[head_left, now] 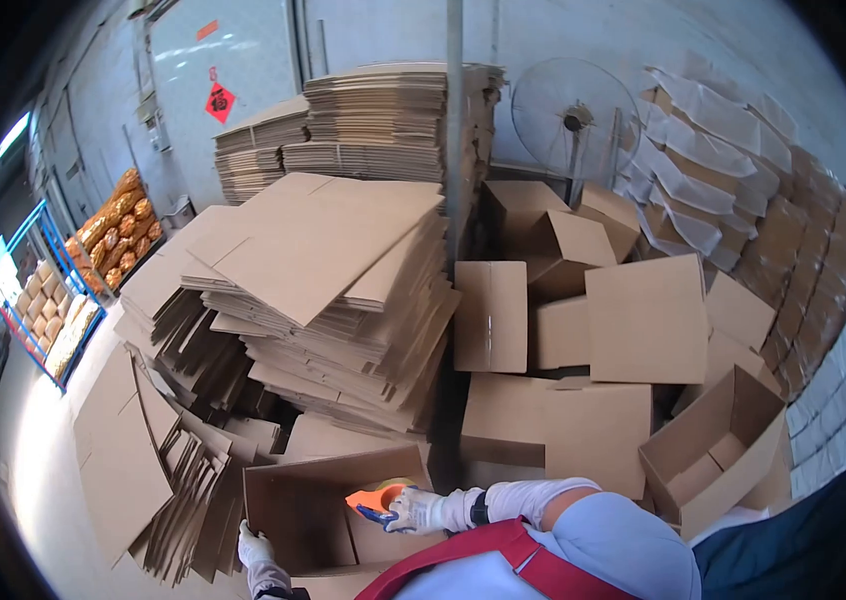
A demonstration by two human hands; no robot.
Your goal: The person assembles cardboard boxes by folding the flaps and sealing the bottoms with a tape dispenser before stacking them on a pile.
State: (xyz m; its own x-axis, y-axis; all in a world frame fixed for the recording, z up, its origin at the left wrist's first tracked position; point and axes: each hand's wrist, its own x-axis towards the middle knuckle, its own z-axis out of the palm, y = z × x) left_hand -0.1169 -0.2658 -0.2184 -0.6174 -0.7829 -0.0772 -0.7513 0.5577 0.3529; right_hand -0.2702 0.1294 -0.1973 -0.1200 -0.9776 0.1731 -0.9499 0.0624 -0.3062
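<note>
An open cardboard box lies on its side right in front of me. My left hand, in a white glove, grips the box's lower left corner. My right hand, also gloved, is closed on an orange tape dispenser and presses it against the box's upper right flap. My right arm in a white sleeve and light blue shirt crosses the bottom of the view, with a red strap over it.
A tall, sliding heap of flattened cartons fills the middle, with neater stacks behind it. Assembled boxes pile up at the right, one open box near me. A pole, a fan and racks of packaged goods stand around.
</note>
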